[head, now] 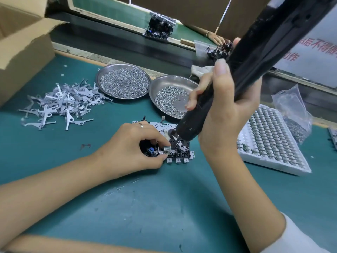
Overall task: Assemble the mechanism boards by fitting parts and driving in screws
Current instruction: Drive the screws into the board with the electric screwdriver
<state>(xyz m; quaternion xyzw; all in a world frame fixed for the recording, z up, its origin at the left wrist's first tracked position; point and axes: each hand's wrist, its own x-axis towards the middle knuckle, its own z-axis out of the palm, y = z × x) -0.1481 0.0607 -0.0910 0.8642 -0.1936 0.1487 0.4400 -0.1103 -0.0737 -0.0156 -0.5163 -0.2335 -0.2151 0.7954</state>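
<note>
A mechanism board, a white metal plate with black plastic parts, gears and a small blue piece, lies on the green mat in the middle. My left hand lies over its left half, fingers curled round the black part there, thumb and forefinger pinching near a small metal piece. My right hand grips a long black electric screwdriver, tilted, its tip down on the board's right half. A steel dish of screws sits just behind the board.
A second steel dish holds small springs. Grey metal levers lie heaped at left beside a cardboard box. At right are a white tray of small parts and a plastic bag. Behind runs a conveyor with stacked mechanisms; another person's hand is there.
</note>
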